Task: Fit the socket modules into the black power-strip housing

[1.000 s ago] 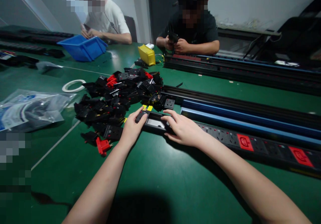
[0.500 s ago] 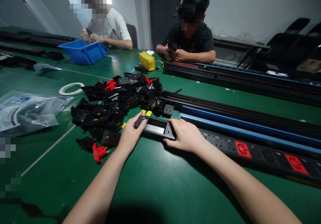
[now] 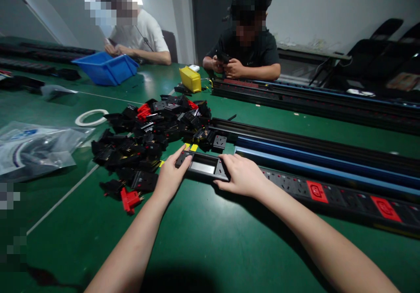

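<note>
A long black power strip [image 3: 292,187] with black and red sockets runs from the centre to the right edge. My left hand [image 3: 169,170] closes on its near-left end, thumb on top of a black socket module [image 3: 186,156]. My right hand [image 3: 244,175] grips the strip a little further right, fingers over a black socket beside an open slot [image 3: 202,168] with a bright metal floor. Left of my left hand lies a pile of loose black socket modules [image 3: 131,146]. A red socket module [image 3: 130,200] lies at its near edge, and a single black socket [image 3: 219,142] beyond the strip.
Blue and black rails [image 3: 315,165] lie just behind the strip. On the green table [image 3: 197,245] are a white tape ring [image 3: 80,120], a clear plastic bag [image 3: 39,148], a blue bin [image 3: 103,72] and a yellow box [image 3: 191,79]. Two people sit across, hands raised near the table.
The view has shifted very slightly. Both hands keep the same grip on the power strip, and no object has visibly moved.
</note>
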